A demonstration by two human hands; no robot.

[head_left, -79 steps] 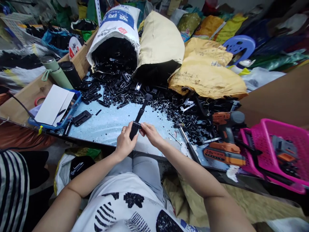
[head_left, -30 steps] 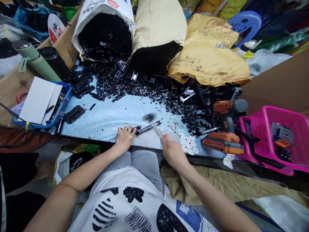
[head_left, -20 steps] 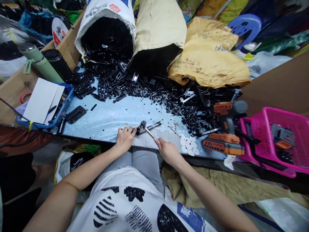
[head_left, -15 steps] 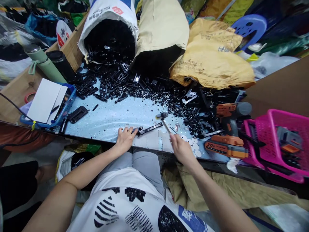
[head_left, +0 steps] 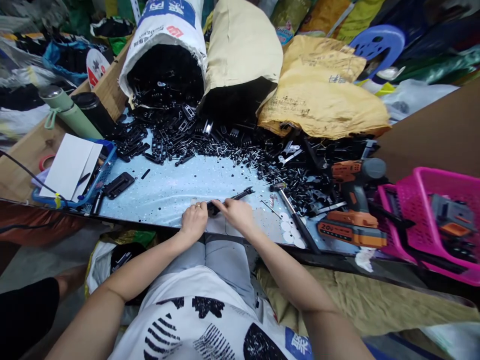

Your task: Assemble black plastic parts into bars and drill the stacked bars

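Both hands meet near the table's front edge on a long black metal bar [head_left: 243, 193] with a forked far end. My left hand [head_left: 194, 220] is closed around the near end of it, and the fingers cover most of that end. Beside it, my right hand [head_left: 237, 215] grips the bar's middle, thumb and fingers pointing left. A hammer [head_left: 296, 214] lies on the table to the right, its head pointing away and its dark handle towards the front edge. Next to it rest a thin metal rod [head_left: 270, 209] and several white discs [head_left: 288, 227].
Heaped black parts and rivets [head_left: 221, 147] spread before a white sack [head_left: 161, 37], a beige sack [head_left: 243, 45] and a yellow sack [head_left: 322, 100]. An orange cordless drill [head_left: 350, 210] and a pink basket [head_left: 420, 220] stand right. Left are a blue basket [head_left: 95, 175] and a green bottle [head_left: 69, 107].
My right hand has let go of the hammer, which now lies on the table to the right. That hand has moved left onto the bar, close to my left hand.
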